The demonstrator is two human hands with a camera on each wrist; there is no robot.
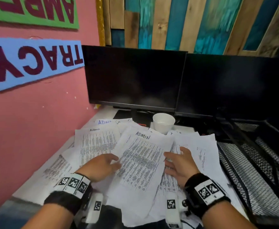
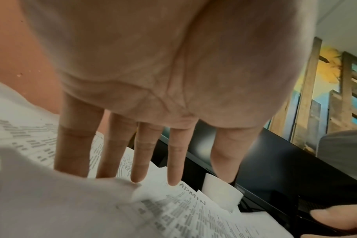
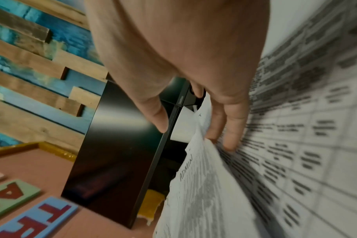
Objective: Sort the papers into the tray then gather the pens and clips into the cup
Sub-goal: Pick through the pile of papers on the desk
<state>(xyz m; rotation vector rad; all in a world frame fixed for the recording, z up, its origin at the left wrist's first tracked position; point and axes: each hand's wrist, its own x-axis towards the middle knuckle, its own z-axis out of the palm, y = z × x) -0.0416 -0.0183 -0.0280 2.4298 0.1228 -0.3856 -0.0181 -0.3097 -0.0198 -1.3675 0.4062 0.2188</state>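
Printed papers lie scattered over the desk; the top sheet (image 1: 142, 161) is headed ADMIN. My left hand (image 1: 113, 162) lies with straight, spread fingers at that sheet's left edge; in the left wrist view its fingertips (image 2: 136, 178) touch the papers beside the ADMIN sheet (image 2: 194, 209). My right hand (image 1: 168, 161) is at the sheet's right edge, fingers loose. In the right wrist view the right hand (image 3: 194, 135) has its fingers (image 3: 230, 141) against the paper below, beside the ADMIN sheet (image 3: 200, 193). A white cup (image 1: 163, 122) stands behind the papers. A black mesh tray (image 1: 259, 171) stands at the right.
Two dark monitors (image 1: 133, 76) stand along the back, close behind the cup. A pink wall (image 1: 36, 121) bounds the desk on the left. Small red bits (image 1: 142, 124) peek out from under the far papers. The desk's front edge is near my wrists.
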